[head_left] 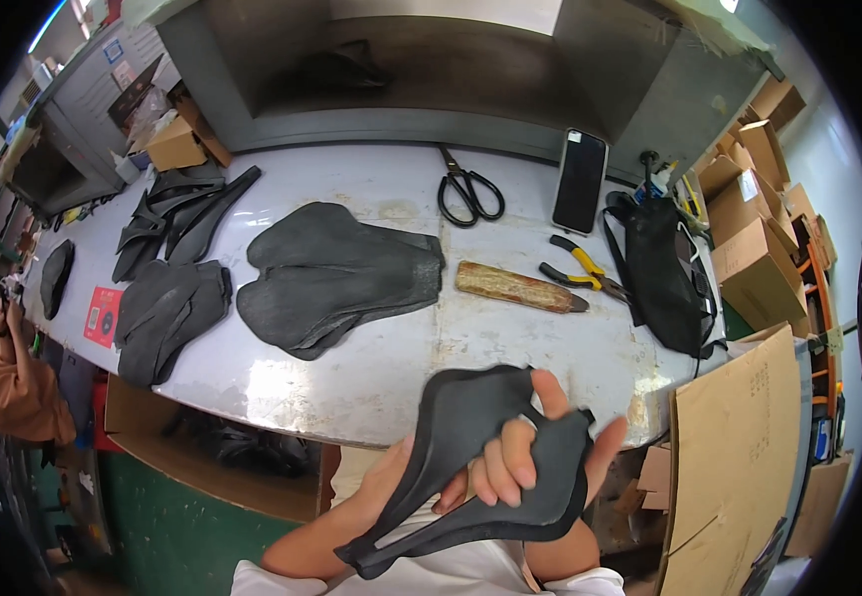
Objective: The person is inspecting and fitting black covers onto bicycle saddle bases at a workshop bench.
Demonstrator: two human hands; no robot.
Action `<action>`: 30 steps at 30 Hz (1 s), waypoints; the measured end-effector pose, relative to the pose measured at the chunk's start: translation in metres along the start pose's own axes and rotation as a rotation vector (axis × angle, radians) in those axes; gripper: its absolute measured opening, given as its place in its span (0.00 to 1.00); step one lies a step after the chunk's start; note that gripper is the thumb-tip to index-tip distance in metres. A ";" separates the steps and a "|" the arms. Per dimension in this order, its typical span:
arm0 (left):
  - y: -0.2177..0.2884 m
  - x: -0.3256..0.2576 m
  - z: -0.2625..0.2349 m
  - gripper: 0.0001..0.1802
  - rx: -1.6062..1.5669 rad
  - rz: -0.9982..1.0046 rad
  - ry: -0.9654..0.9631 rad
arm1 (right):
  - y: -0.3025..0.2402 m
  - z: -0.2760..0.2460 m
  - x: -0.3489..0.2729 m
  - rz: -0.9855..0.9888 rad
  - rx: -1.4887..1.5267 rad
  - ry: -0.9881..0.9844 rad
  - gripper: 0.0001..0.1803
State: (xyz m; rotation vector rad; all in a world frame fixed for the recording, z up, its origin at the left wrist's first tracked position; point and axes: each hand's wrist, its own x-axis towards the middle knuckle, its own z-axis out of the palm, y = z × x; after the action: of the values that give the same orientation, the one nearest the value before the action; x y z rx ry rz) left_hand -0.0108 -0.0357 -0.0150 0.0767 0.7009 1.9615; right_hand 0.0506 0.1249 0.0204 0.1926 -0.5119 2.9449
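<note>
The right hand [505, 465] grasps a black saddle-shaped pad [466, 422], fingers curled onto its face, before the person's torso at the near edge of the white table [371, 392]. The left hand [386, 479] (mostly hidden) lies behind the pad's left side; I cannot tell whether it grips.
</note>
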 end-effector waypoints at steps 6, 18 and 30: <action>0.005 -0.008 -0.005 0.24 0.264 -0.119 -0.010 | -0.001 -0.001 -0.001 0.018 0.085 -0.008 0.48; 0.040 0.000 0.009 0.24 0.169 0.707 0.412 | 0.062 -0.007 -0.033 0.206 -0.999 0.062 0.31; -0.020 -0.015 -0.019 0.20 -0.522 0.172 0.124 | 0.058 0.026 -0.010 -0.020 -1.351 -0.283 0.20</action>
State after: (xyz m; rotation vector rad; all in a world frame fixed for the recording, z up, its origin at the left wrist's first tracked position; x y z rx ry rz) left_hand 0.0058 -0.0497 -0.0372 -0.3141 0.2472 2.2705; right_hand 0.0537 0.0610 0.0239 0.3979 -2.2434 1.9129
